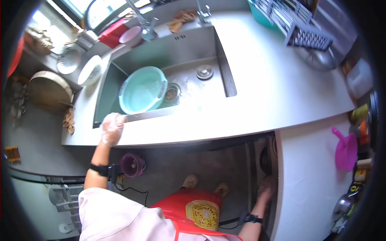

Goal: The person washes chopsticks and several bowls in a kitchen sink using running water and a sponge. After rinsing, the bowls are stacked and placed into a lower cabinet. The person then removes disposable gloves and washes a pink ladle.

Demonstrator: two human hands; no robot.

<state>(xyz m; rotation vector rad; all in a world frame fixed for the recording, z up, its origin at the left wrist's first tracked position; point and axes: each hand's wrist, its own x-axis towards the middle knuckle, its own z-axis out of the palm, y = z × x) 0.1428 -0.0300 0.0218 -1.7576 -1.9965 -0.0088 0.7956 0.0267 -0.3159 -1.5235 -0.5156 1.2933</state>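
Note:
My left hand, in a thin clear plastic glove, rests at the sink's front edge, near a mint-green plastic basin that stands in the steel sink and seems to hold water. Its fingers are curled, and whether it grips anything cannot be told. Low on the right, my right hand reaches into an open space under the white counter. It is blurred and dim, below a dark round object, and its fingers are not clear.
A dish rack stands at the back right, a magenta plastic scoop on the right counter. Behind the sink are a faucet and a pink bowl. A white oval dish lies left. A purple-lined bin stands on the floor.

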